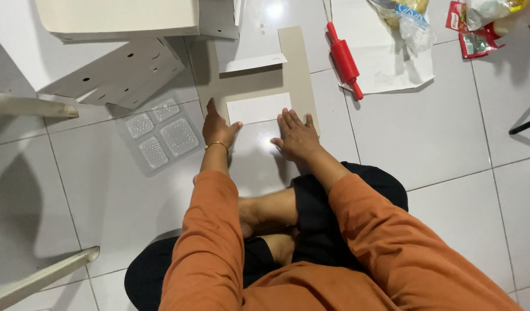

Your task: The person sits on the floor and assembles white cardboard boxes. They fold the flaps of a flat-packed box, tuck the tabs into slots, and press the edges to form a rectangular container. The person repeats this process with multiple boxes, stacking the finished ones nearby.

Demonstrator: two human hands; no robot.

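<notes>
I sit cross-legged on a white tiled floor in orange sleeves. A flat cardboard box blank (259, 86) lies unfolded in front of me, grey-brown with white flaps. My left hand (217, 128), with a gold bangle on the wrist, presses flat on the blank's near left edge. My right hand (296, 135) lies palm down, fingers spread, on its near right part beside the white flap (258, 107). Neither hand grips anything.
A clear plastic compartment tray (161, 137) lies left of my left hand. Stacked flat white boxes (123, 69) sit at the far left. A red rolling pin (344, 59) rests on white paper at the far right, near plastic bags and red packets (475, 34).
</notes>
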